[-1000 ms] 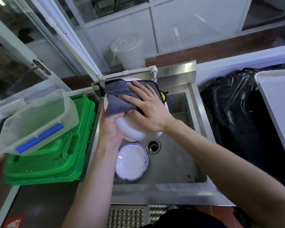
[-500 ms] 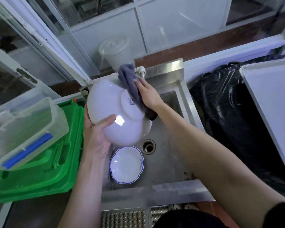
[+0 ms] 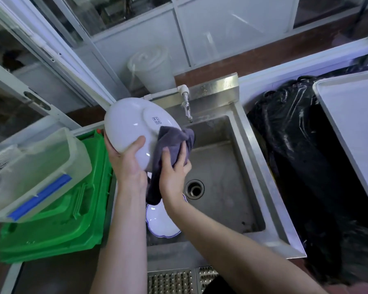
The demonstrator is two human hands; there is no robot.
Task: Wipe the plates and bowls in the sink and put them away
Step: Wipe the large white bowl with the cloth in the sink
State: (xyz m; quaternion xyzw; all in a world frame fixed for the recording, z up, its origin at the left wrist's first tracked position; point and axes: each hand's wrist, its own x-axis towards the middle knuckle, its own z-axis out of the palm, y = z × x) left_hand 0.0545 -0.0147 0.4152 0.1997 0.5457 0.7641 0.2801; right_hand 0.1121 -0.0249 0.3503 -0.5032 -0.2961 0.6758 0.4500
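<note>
1 head-worn wide-angle view, close above the sink (image 3: 261,172)

It looks steeply forward and down; tap (image 3: 186,109) at the far side, forearms entering from the near edge.

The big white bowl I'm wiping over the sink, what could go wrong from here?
The white bowl is held tilted by the left hand alone at its rim; if it slips, it could fall onto the blue-rimmed dish below. The grey cloth in the right hand hangs low and might drag across that dish.

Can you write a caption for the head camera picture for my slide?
Left hand holds a white bowl over the sink while right hand wipes it with a grey cloth.
</note>
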